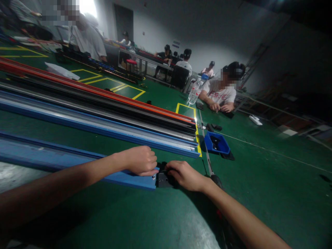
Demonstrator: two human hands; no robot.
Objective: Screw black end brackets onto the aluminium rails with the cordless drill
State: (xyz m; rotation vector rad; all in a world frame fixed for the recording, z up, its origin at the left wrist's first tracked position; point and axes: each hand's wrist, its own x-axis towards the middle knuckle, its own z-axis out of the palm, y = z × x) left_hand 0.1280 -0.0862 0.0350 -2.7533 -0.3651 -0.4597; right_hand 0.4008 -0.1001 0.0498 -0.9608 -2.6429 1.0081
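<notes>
A long blue metal rail (141, 182) lies on the green surface, its right end in front of me. My left hand (141, 160) is closed over that end, the thumb pointing right along it; the undersides of the fingers are hidden. Up against the rail's end sits a black end piece (164, 180) with small holes. My right hand (185, 174) grips this piece from its right side with bent fingers, covering part of it.
Beyond the hands, a bundle of blue, black and orange rails (166, 140) runs leftward. A blue bin (225, 147) with black parts stands right, near plastic bottles (194, 94). Across the table a person (220, 90) handles something small. Yellow tape (185, 104) marks the surface.
</notes>
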